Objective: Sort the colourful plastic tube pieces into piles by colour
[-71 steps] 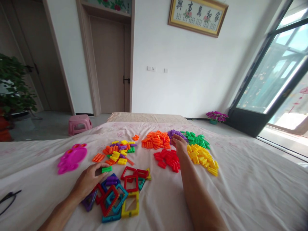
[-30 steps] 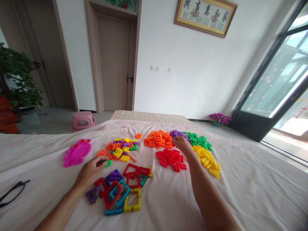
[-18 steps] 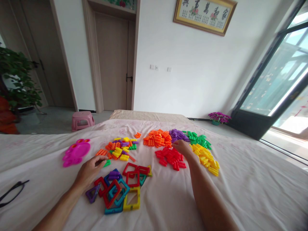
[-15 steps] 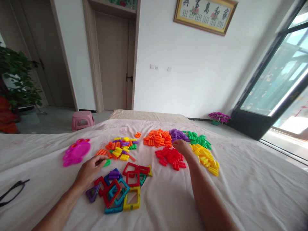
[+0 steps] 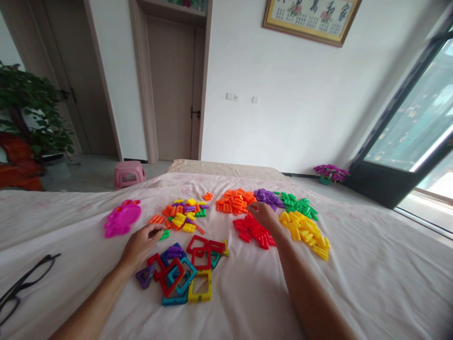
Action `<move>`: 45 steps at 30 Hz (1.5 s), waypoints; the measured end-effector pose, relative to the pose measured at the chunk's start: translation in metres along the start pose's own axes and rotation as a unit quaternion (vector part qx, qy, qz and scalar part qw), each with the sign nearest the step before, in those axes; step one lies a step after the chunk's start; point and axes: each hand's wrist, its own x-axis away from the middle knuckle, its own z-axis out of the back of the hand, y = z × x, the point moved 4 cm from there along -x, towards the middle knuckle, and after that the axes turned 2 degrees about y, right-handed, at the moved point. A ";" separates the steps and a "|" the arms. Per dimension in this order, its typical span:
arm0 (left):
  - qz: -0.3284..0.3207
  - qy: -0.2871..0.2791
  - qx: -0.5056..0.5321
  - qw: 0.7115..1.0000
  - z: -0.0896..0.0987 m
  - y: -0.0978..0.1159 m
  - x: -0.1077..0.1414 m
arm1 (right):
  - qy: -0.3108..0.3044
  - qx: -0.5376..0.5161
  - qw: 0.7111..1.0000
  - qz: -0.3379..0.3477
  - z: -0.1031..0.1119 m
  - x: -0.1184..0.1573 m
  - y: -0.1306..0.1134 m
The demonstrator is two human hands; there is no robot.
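Observation:
My left hand (image 5: 142,242) is closed, thumb and fingertips together, beside a small green plastic piece (image 5: 164,234) on the sheet. Whether anything is between those fingertips cannot be made out. Just beyond it lies a mixed pile of coloured pieces (image 5: 184,216). My right hand (image 5: 262,215) reaches over the red pile (image 5: 253,231), its closed fingertips at the right edge of the orange pile (image 5: 233,202). What they pinch, if anything, is hidden. Around that hand are purple (image 5: 269,198), green (image 5: 299,206) and yellow (image 5: 304,231) piles.
Magnetic frame tiles (image 5: 200,285) lie in a heap between my forearms. A magenta paw-shaped tray (image 5: 123,220) and black glasses (image 5: 26,283) rest to the left. All are on a wrinkled pale sheet (image 5: 255,293). A pink stool (image 5: 129,174) stands beyond.
My right hand has moved left, from beside the orange pile to over its right edge. My left hand stays by the green piece. The whole view has shifted slightly.

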 end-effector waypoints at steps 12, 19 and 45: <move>0.001 -0.007 0.031 1.000 0.000 0.000 0.001 | -0.120 -0.129 0.920 0.350 -0.069 0.075 -0.148; -0.009 -0.017 0.032 0.999 -0.001 0.003 0.001 | -0.111 -0.026 0.931 0.347 -0.095 0.080 -0.185; 0.012 -0.023 0.005 1.000 0.000 0.004 0.000 | -0.075 -0.349 0.926 0.120 -0.070 0.032 -0.118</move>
